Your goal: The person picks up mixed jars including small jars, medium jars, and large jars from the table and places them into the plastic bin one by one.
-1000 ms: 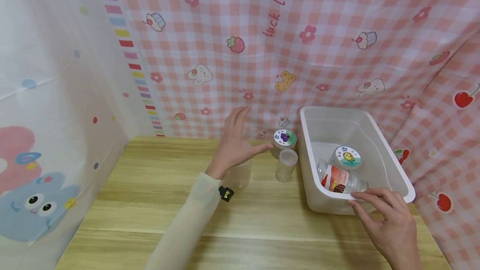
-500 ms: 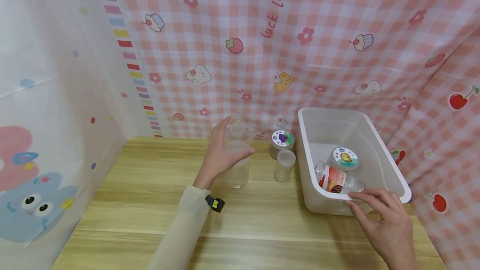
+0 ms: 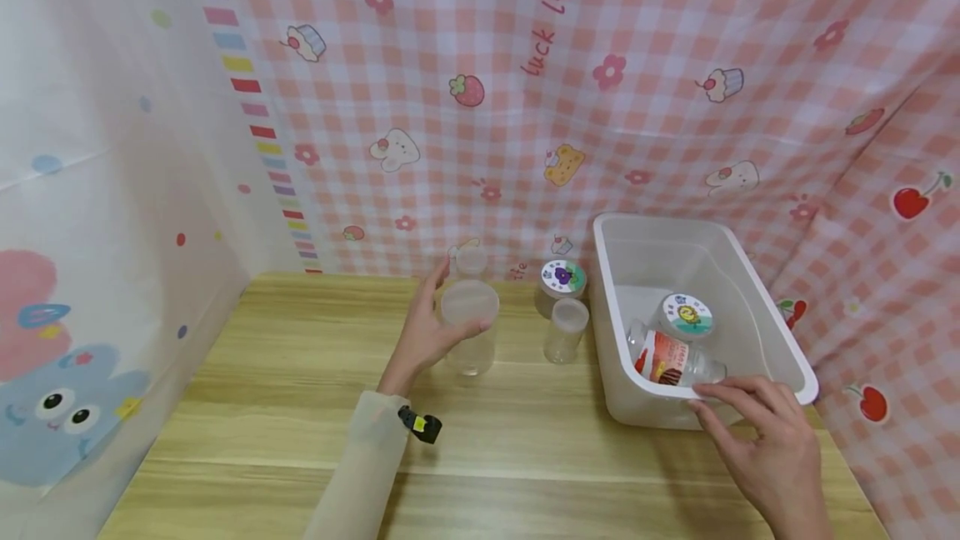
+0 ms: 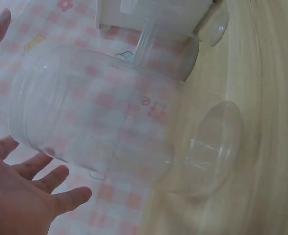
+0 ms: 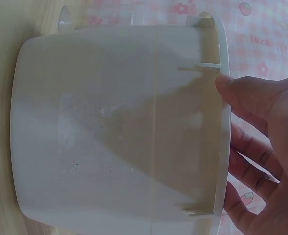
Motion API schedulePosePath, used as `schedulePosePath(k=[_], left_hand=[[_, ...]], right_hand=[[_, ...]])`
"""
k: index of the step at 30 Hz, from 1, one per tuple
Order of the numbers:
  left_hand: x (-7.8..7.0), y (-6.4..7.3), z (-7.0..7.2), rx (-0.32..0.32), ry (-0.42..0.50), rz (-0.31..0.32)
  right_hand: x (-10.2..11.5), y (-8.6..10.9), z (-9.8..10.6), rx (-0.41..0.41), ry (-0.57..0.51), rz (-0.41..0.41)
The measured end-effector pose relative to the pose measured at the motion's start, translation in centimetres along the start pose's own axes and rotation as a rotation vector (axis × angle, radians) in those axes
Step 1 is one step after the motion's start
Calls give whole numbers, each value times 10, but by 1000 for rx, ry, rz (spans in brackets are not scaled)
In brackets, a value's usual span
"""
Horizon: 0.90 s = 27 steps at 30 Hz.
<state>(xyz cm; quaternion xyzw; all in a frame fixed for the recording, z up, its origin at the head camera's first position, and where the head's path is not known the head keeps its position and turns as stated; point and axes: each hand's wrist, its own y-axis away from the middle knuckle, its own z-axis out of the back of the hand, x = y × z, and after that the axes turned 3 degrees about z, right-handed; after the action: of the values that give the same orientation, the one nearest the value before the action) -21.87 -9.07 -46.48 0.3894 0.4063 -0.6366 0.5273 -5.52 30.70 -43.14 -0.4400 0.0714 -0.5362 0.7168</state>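
Observation:
My left hand [image 3: 426, 336] is spread at the left side of a large clear jar [image 3: 474, 355] with a frosted top, standing on the wooden table. In the left wrist view, the straight fingers [image 4: 70, 199] lie along one side of the jar [image 4: 95, 107], the thumb on the other, with gaps showing. A smaller clear container [image 3: 472, 260] shows just behind it. On the right, my right hand [image 3: 780, 448] pinches the front rim of a white plastic bin [image 3: 637, 408] between thumb and fingers. Inside lie a clear bottle [image 3: 666, 357] with a red label and a round sunflower-lidded jar [image 3: 686, 315].
Between the large jar and the bin stand a small clear jar [image 3: 566, 342] and, behind it, a jar with a purple-flower lid [image 3: 562, 277]. A pink checked cloth [image 3: 420, 90] hangs along the back. Bare wooden tabletop [image 3: 540, 457] stretches in front.
My left hand has moved left and down, from in front of the large jar to its left side, uncovering the jar and the container behind. The right hand keeps its hold on the rim.

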Motion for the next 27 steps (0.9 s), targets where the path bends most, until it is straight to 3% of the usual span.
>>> schedulePosePath(k=[7,15,23,27], left_hand=[[15,5,-2,61,98,21],[27,9,-7,47,138,20],[29,8,-11,14,170,28],[23,9,-11,27,180,53]], right_hand=[[-1,0,-1,-10,-6,1],[0,2,-1,13,7,-42],[1,2,-1,5,16,-38],[1,2,-1,8,15,-41]])
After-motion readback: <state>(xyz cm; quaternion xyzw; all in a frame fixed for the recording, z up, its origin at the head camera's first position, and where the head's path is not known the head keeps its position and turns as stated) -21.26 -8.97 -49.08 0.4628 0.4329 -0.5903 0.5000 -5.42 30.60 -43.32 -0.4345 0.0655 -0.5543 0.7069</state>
